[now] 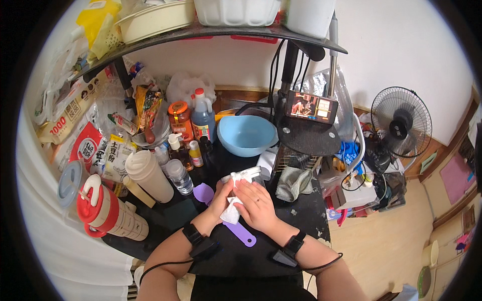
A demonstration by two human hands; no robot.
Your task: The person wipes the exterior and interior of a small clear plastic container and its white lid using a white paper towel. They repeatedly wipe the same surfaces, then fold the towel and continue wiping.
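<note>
My left hand [219,202] and my right hand [258,203] are pressed together around a crumpled white paper tissue [230,213]. Its lower end hangs out between my palms. Below them, a purple plastic spoon or scoop lies on the black table, its handle [241,234] towards me and its bowl [203,193] to the left. Just beyond my fingertips is a white-edged object [246,174], partly covered by the hands, so its kind is unclear. A light blue plastic bowl [247,135] stands farther back. Both wrists wear black straps with cables.
On the left stand a red-and-cream tumbler [113,214], a white cup [148,177] and several bottles. A grey cloth [295,184] lies to the right. Behind it, a phone [311,108] rests on a black stand. A shelf [226,33] spans overhead; a fan [401,122] is at right.
</note>
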